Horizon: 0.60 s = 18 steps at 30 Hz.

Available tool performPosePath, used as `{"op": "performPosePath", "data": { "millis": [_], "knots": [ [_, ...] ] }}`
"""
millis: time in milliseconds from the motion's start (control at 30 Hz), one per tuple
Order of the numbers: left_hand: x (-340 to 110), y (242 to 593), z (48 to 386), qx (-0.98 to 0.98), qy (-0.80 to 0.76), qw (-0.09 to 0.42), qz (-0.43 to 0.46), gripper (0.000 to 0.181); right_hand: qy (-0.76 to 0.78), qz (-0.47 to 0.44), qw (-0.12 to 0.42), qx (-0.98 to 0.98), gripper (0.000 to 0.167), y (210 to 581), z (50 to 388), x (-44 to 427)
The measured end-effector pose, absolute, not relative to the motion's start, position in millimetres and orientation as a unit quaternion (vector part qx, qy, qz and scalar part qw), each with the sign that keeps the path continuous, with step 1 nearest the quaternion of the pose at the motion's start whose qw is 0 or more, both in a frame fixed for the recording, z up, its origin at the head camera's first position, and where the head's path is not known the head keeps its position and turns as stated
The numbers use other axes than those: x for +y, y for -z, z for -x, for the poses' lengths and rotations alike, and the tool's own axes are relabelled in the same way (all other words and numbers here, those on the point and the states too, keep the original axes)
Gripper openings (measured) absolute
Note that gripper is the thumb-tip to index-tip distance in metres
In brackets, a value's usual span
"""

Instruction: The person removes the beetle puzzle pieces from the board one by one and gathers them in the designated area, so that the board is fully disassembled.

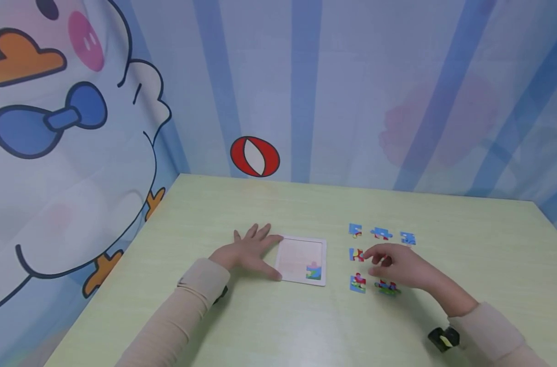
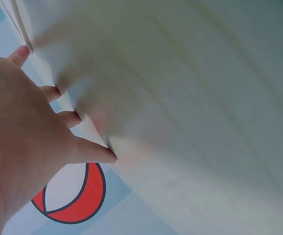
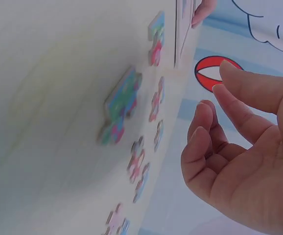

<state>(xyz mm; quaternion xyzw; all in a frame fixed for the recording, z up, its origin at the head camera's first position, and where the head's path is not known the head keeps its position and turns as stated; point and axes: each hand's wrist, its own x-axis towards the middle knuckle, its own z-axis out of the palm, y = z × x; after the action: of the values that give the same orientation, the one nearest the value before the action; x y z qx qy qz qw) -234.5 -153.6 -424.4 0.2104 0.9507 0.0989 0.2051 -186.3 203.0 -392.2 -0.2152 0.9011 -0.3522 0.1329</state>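
In the head view, a shallow white puzzle tray (image 1: 324, 262) lies flat, with one green, blue and pink puzzle piece (image 1: 313, 271) in its near right corner. Spread wide, my left hand (image 1: 246, 254) touches the tray's left edge with thumb and index finger. My right hand (image 1: 399, 265) hovers above the loose pieces, fingers partly bent. Its fingertips are close to a red-and-blue puzzle piece (image 1: 356, 255). The right wrist view shows nothing between thumb and index finger (image 3: 239, 115). Below that hand lies a green puzzle piece (image 3: 122, 103), partly covered in the head view.
Loose pieces lie in rough rows right of the tray: a blue corner piece (image 1: 355, 229), a blue piece (image 1: 381, 233), another blue one (image 1: 407, 238) and a red-and-blue one (image 1: 358, 283). A printed cloth (image 1: 342, 102) hangs behind the pale table (image 1: 269, 326).
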Motion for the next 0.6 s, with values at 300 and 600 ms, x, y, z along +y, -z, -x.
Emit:
{"op": "performPosePath", "data": {
  "millis": [300,600],
  "knots": [
    [-154,424,234,0.951,-0.098,0.205,-0.212,0.096,0.360,0.258,0.138,0.886,0.030,388,193,178],
    [-153,423,233,0.951,-0.096,0.206,-0.209,0.095,0.351,0.245,0.156,0.890,0.031,390,199,151]
  ]
}}
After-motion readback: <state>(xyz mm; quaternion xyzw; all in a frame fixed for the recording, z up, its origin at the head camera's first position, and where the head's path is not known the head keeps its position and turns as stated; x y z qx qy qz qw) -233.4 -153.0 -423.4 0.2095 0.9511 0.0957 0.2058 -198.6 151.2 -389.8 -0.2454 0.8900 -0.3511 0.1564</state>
